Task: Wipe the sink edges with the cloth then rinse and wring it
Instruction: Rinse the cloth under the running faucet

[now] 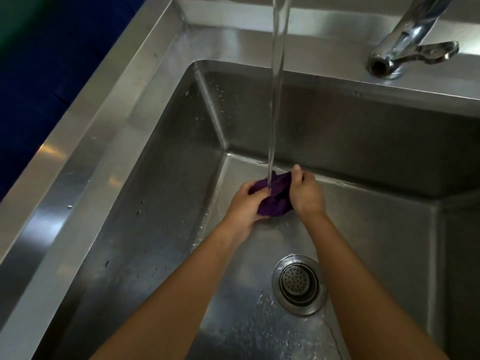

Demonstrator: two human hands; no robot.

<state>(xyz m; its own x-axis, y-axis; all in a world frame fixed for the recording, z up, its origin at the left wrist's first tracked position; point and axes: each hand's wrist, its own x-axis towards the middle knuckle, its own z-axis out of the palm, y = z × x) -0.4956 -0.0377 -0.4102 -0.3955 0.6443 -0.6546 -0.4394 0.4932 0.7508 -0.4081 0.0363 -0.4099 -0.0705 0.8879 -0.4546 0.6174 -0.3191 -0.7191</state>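
Cloth (pixel 275 197) purple, bunched, soaked under stream (pixel 278 81): likely soft, limp, heavy with water, maybe slippery. Best hold judged at opposite ends, ready for twist. Left hand (pixel 246 203) curls fingers round near-left end; right hand (pixel 305 192) grips far-right end, thumb on top. Cloth sits between both hands, low inside sink (pixel 109 141), beyond drain (pixel 298 284), tap (pixel 413 45) well apart at back right.

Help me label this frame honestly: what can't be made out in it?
- Head view: the spout's outlet lies past the top edge. Only the water stream and part of the faucet show.
- The cloth is bunched between the left hand and right hand, which hide its full size.
- The sink's near and right rims are cut off by the frame edges.
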